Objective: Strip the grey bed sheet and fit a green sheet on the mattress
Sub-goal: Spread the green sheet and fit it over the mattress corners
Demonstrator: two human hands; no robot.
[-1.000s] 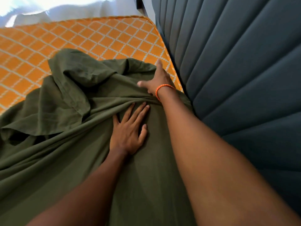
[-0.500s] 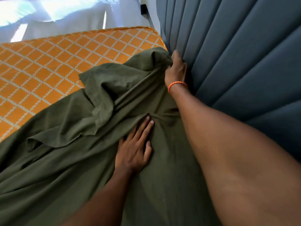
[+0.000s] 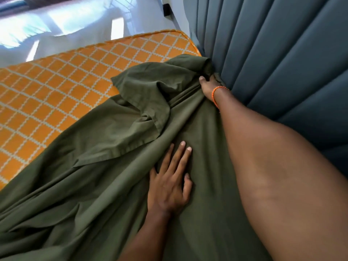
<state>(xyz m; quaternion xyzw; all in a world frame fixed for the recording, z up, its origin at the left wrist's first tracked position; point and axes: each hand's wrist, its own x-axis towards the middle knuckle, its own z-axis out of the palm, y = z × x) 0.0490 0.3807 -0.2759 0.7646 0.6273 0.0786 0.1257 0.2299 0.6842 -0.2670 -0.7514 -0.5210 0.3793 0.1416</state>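
A green sheet (image 3: 105,185) lies crumpled over the near part of an orange mattress (image 3: 56,91) with a white lattice pattern. My left hand (image 3: 169,183) lies flat on the sheet with fingers straight, pressing it down. My right hand (image 3: 208,87), with an orange band at the wrist, grips a bunched edge of the sheet at the far right of the mattress, against the padded headboard (image 3: 273,63). Its fingers are buried in the cloth. No grey sheet is in view.
The blue-grey ribbed headboard fills the right side. Beyond the far mattress corner (image 3: 184,34) is a pale floor or wall with bright window light and a small dark fitting (image 3: 166,9).
My right hand has carried the sheet's edge further along the headboard toward the far mattress corner, and more folded cloth has followed it. My left hand stays flat on the sheet.
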